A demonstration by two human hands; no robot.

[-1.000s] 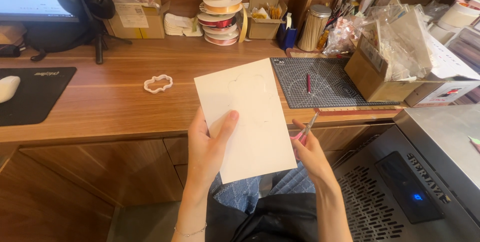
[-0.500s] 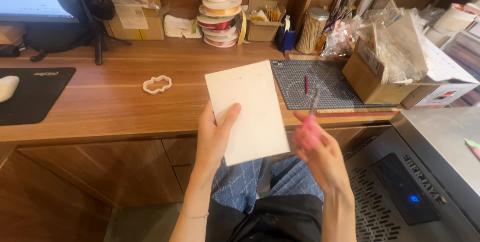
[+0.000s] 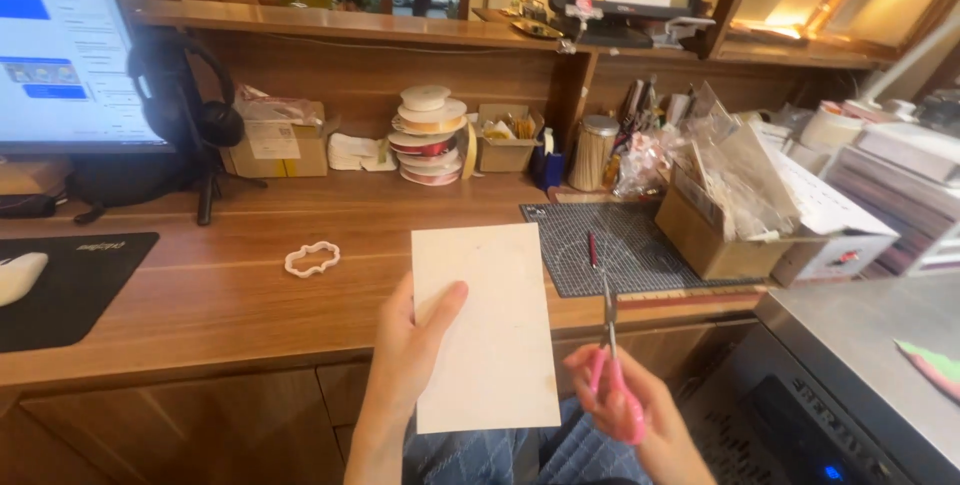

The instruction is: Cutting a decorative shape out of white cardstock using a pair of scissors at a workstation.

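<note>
My left hand [image 3: 405,355] holds a cream rectangular sheet of card [image 3: 485,325] upright by its left edge, thumb across the front. My right hand [image 3: 630,410] grips pink-handled scissors [image 3: 610,360], blades pointing up, just right of the sheet and apart from it. Both hands hover in front of the wooden desk [image 3: 200,305], above my lap.
On the desk lie a white cloud-shaped cutter [image 3: 312,259], a grey cutting mat [image 3: 640,255] with a red pen [image 3: 592,249], a stack of tape rolls [image 3: 428,135], cardboard boxes [image 3: 715,235], a monitor [image 3: 70,45] and black mouse pad [image 3: 70,280]. A grey machine [image 3: 860,385] stands right.
The view has tilted up. My right hand has settled with the scissors upright beside the sheet, which my left hand has kept holding.
</note>
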